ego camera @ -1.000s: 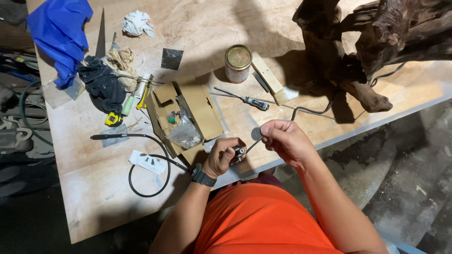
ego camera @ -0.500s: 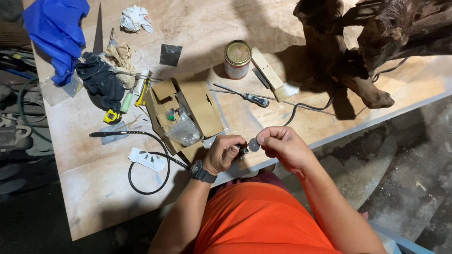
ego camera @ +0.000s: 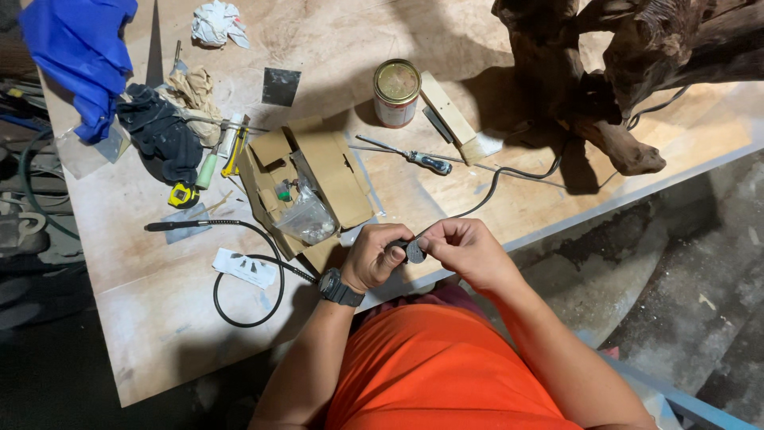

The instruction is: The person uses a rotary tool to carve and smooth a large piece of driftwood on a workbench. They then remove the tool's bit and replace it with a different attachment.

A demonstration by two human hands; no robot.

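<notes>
Both hands have been drawn together since a second ago. Left hand (ego camera: 372,259) is closed round a dark tool (ego camera: 395,246); right hand (ego camera: 461,251) pinches a grey disc (ego camera: 415,252) against its tip — fitting seems under way, above the worktop's (ego camera: 159,318) near edge.

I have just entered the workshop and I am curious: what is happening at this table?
A person in an orange shirt stands at a plywood table and holds a small dark tool in the left hand. The right hand pinches a small round grey disc at the tool's tip. Both hands are just above the near table edge. Beside them lie an open cardboard box, a screwdriver, a tin can and a large piece of driftwood.
</notes>
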